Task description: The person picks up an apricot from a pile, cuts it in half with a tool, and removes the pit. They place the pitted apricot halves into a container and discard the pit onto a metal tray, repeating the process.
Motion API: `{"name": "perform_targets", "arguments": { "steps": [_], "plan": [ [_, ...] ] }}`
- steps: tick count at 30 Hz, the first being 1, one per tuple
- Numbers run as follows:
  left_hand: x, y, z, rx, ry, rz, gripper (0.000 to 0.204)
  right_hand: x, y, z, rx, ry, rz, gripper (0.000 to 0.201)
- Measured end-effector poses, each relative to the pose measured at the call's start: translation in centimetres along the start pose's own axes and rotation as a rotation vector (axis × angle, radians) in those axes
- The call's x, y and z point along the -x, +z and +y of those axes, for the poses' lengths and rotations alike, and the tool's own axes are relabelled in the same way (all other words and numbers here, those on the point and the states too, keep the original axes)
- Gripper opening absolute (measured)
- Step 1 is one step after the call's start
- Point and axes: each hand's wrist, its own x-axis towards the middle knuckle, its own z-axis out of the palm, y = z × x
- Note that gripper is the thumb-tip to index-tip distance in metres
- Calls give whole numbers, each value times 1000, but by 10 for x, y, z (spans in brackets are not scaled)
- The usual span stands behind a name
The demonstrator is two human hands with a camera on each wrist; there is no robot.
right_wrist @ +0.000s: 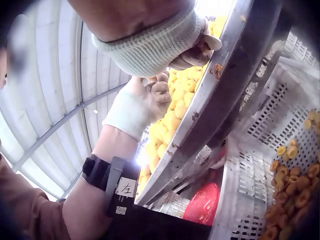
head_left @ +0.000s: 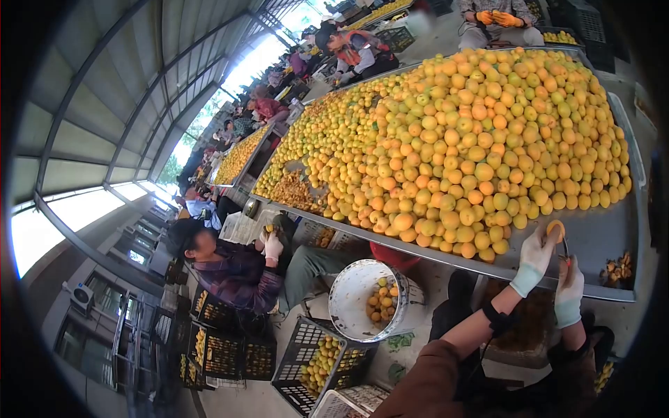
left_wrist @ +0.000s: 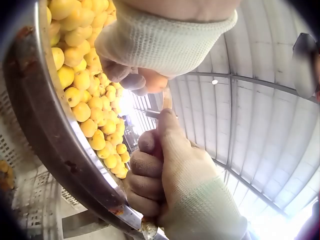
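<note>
Gloved in white, my left hand [head_left: 533,263] [left_wrist: 160,47] [right_wrist: 134,107] pinches an orange fruit [head_left: 555,226] [left_wrist: 154,81] above the near edge of the metal table [head_left: 591,244]. Close beside it, my right hand [head_left: 569,291] [left_wrist: 185,180] [right_wrist: 160,47], also gloved, grips a small metal tool [head_left: 566,249] whose tip is at the fruit. In the left wrist view the right fingers are curled round the handle and the thumb points up toward the fruit. A large heap of yellow-orange fruit [head_left: 481,153] lies beyond both hands.
A white bucket [head_left: 341,292] with fruit stands below the table, near a black crate [head_left: 289,359]. A white basket [right_wrist: 255,195] holds fruit pieces. Small brown scraps [head_left: 617,270] lie at the table's right corner. A seated person [head_left: 237,275] is on the left.
</note>
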Motion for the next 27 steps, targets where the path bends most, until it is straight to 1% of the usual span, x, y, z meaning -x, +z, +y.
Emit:
{"name": "perform_targets", "arguments": {
  "steps": [2,3,4,5,6,7,8,9,10,11,12,13,15,16,17,19,20,22,23,24,25,26,27],
  "plan": [
    [3,-1,4,18,-80,-61,38,1,3,3,3,-42,24,27],
    [2,-1,-2,18,-78,-60,38,1,4,4,6,-81,51,27],
    [-1,-1,-10,-15,-120,-104,41,0,4,2,6,-82,54,27],
    [-2,0,-18,-49,-163,-150,44,-2,3,-2,-11,-34,27,25],
    [0,0,-16,-48,-158,-157,44,-4,1,-6,-24,16,3,24],
    [3,0,-12,1,-167,-124,45,-5,-2,-13,-16,21,14,24],
    [7,5,-8,50,-177,-102,47,-6,-4,-21,40,-32,5,23],
    [6,8,-18,133,-175,-79,47,-8,-7,-23,101,-79,9,22],
    [7,7,-12,176,-191,-91,46,-10,0,-28,8,-53,75,20],
    [7,4,-6,217,-206,-109,46,-11,-13,-41,118,-62,4,20],
    [4,3,-14,227,-265,-108,47,-14,-16,-48,89,-58,-5,21],
    [3,4,-11,234,-327,-102,48,-15,-19,-49,59,-56,-20,22],
    [7,-1,4,161,-301,-134,50,-14,-21,-45,81,-46,-67,26],
    [5,-1,-4,126,-310,-141,46,-14,-21,-46,92,-60,-41,28],
    [4,1,-12,185,-328,-138,46,-16,-28,-54,72,-37,-64,28],
    [6,1,-7,168,-322,-150,43,-15,-30,-49,33,-13,-111,27],
    [6,0,-7,171,-319,-164,43,-16,-33,-48,42,-9,-100,27],
    [5,-1,-9,166,-315,-206,40,-16,-37,-48,-164,7,-160,25],
    [5,1,-10,167,-317,-217,40,-12,-29,-36,-157,13,-153,25],
    [5,4,-10,159,-309,-190,41,-5,-15,-16,-215,14,-135,25],
    [6,5,-6,149,-300,-163,42,-3,-12,-11,-273,14,-117,25],
    [7,3,-1,84,-282,-179,40,-2,-16,-9,-269,19,-109,25],
    [6,3,-1,83,-283,-188,40,-8,-26,-21,-310,57,-180,26]
  ]
}}
